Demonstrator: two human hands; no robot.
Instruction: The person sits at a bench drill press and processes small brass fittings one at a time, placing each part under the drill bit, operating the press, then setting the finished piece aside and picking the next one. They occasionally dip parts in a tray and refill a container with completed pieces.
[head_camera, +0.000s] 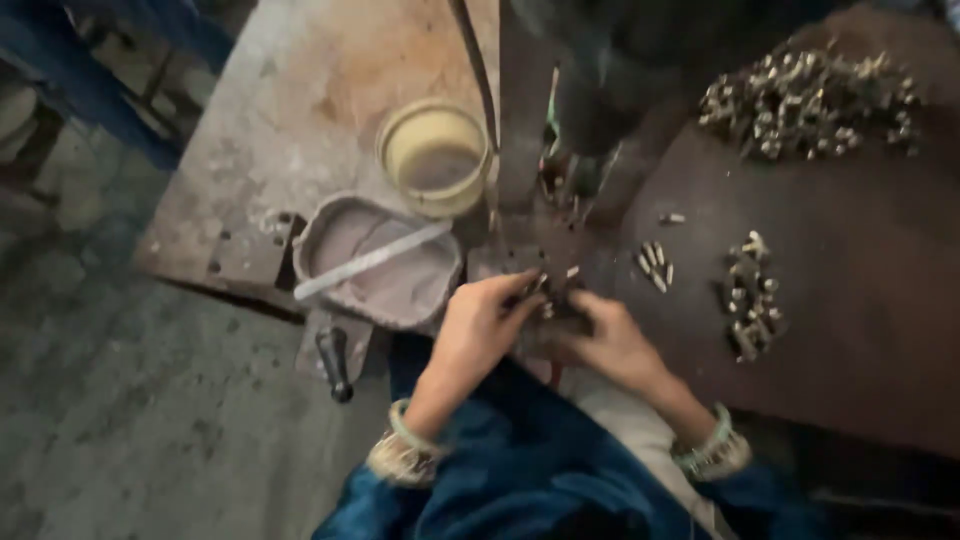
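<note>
My left hand (482, 322) and my right hand (610, 343) meet at the front of a dark machine base (520, 250), fingertips pinched around small metal pieces (548, 290). The image is blurred, so I cannot tell which hand actually grips a piece. A few loose brass-coloured pieces (655, 265) lie just right of my hands. A small heap of similar parts (750, 300) sits further right, and a large heap (810, 100) lies at the far right on the dark table (880, 330).
A grey bowl (330, 225) holding pale liquid and a flat white stick (370, 260) stands left of my hands. Behind it is a yellowish round tub (435, 155). A black handle (335, 365) hangs off the bench edge. The machine's dark body (600, 80) rises above.
</note>
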